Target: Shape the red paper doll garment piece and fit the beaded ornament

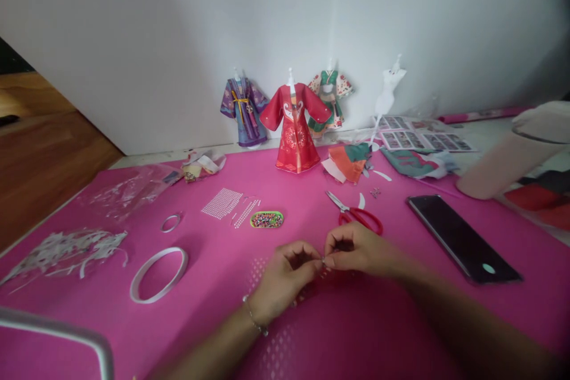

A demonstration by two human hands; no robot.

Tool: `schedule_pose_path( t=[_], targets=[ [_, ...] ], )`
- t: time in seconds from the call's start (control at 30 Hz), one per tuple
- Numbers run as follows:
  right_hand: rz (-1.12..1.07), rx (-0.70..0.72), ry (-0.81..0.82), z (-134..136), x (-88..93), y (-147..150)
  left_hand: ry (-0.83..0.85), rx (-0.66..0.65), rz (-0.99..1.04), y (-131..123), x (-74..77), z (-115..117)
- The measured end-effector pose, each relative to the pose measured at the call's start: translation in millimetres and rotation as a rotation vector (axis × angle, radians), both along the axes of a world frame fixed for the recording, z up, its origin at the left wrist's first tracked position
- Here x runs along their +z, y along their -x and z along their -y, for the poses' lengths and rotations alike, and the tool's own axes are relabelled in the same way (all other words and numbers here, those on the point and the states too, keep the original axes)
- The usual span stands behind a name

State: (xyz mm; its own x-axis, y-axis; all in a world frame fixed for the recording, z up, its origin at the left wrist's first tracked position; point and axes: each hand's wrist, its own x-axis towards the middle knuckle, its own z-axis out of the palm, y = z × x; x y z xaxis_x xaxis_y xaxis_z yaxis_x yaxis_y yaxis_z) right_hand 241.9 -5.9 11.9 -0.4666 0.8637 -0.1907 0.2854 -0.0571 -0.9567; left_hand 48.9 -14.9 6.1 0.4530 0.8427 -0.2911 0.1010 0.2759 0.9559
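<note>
My left hand and my right hand meet over the pink mat, fingertips pinched together on something tiny. Beneath the fingers shows a little red material, mostly hidden by the hands. A bracelet circles my left wrist. Just beyond my right hand lies a pair of scissors with red handles, blades apart. Ahead of my left hand sits a small green-rimmed oval tray full of multicoloured bits. Left of it lie a sheet of small white stick-on dots and narrow strips of dots.
Miniature robes in purple, red and green stand by the wall, beside a bare white dress form. At right are a phone and a tumbler. White tape rings and plastic bags lie left.
</note>
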Motion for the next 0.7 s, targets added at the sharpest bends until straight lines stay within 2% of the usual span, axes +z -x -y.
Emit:
schedule_pose_path(
  t=[0.4, 0.7],
  targets=[
    [-0.008, -0.011, -0.002, 0.9, 0.1, 0.7, -0.014, -0.011, 0.031, 0.9, 1.8, -1.0],
    [-0.009, -0.007, 0.003, 0.4, 2.6, 0.8, -0.013, -0.008, 0.019, -0.2, -3.0, -2.0]
  ],
)
